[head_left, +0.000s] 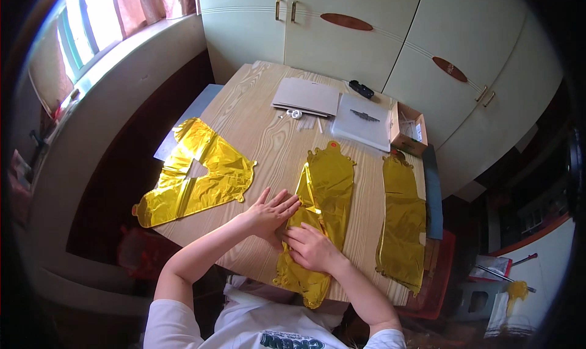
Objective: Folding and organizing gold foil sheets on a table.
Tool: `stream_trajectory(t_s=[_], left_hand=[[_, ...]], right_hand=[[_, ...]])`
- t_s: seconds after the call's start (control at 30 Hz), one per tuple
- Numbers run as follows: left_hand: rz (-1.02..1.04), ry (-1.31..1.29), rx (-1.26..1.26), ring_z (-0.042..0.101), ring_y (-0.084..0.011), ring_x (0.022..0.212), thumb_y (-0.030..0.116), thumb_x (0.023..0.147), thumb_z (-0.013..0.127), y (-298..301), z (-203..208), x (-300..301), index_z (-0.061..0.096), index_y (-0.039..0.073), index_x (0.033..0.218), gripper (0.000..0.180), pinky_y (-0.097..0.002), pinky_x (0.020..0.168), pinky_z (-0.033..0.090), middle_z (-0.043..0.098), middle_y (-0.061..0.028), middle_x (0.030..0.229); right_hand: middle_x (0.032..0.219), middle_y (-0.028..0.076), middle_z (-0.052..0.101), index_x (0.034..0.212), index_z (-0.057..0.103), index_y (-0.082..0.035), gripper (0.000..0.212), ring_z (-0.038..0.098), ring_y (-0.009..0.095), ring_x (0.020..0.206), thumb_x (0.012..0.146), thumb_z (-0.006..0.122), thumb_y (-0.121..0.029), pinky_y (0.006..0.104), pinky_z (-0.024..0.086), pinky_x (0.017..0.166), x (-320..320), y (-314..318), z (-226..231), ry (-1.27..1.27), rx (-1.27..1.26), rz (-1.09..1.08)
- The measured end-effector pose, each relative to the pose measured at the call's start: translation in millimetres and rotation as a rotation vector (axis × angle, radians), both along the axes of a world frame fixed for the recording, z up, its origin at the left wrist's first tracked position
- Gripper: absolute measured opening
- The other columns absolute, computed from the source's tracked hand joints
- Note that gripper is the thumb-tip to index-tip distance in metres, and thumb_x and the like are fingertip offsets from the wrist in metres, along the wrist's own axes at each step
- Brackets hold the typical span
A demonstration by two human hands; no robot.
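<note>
A flat, uninflated gold foil balloon (pixel 332 184) lies lengthwise on the table in front of me, creased along its left side. My left hand (pixel 268 219) rests at its left edge, open, with the fingers stretched toward the foil. Just below and to the right, my right hand (pixel 312 249) lies open and flat on the lower half of the same balloon. The two hands nearly meet; the foil under them is hidden. To the left, a second gold foil balloon (pixel 229 178) is spread out in an angular shape with a gap in its middle. A third gold foil balloon (pixel 403 221) lies narrow at the right edge.
Toward the back of the wooden table (pixel 256 123) are grey boards (pixel 305 95), a white roll (pixel 294 114), a clear plastic sheet (pixel 363 120), a black object (pixel 361 89) and an open box (pixel 409 129). Cabinets (pixel 348 43) stand behind, and a red stool (pixel 442 269) at right.
</note>
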State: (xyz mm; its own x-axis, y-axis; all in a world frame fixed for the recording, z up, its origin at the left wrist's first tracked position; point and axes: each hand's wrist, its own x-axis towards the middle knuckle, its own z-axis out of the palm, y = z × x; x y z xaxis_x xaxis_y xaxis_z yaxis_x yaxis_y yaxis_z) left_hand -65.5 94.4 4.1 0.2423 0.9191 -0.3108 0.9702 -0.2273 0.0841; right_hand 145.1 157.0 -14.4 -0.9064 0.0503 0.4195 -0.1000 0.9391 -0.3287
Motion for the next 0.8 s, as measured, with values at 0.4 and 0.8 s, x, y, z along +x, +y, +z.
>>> stream_trajectory(t_s=[0.4, 0.8], left_hand=[[-0.062, -0.102, 0.149, 0.015, -0.0287, 0.149, 0.071, 0.072, 0.064, -32, 7, 2, 0.032, 0.004, 0.148, 0.107, -0.0629, 0.115, 0.008, 0.03, -0.0098, 0.156], [-0.004, -0.21, 0.174, 0.019, -0.0237, 0.148, 0.072, 0.089, 0.036, -34, -7, -3, 0.037, 0.011, 0.149, 0.086, -0.0613, 0.116, 0.002, 0.035, -0.0048, 0.154]], right_hand=[[0.115, 0.009, 0.063, 0.104, 0.07, -0.007, 0.027, 0.062, 0.025, 0.102, 0.077, 0.067, -0.014, 0.0371, 0.051, 0.09, 1, 0, -6, 0.002, -0.055, -0.002], [0.113, 0.01, 0.064, 0.097, 0.072, -0.006, 0.023, 0.058, 0.027, 0.113, 0.078, 0.068, -0.019, 0.0374, 0.049, 0.096, 2, -2, -9, 0.005, -0.04, -0.004]])
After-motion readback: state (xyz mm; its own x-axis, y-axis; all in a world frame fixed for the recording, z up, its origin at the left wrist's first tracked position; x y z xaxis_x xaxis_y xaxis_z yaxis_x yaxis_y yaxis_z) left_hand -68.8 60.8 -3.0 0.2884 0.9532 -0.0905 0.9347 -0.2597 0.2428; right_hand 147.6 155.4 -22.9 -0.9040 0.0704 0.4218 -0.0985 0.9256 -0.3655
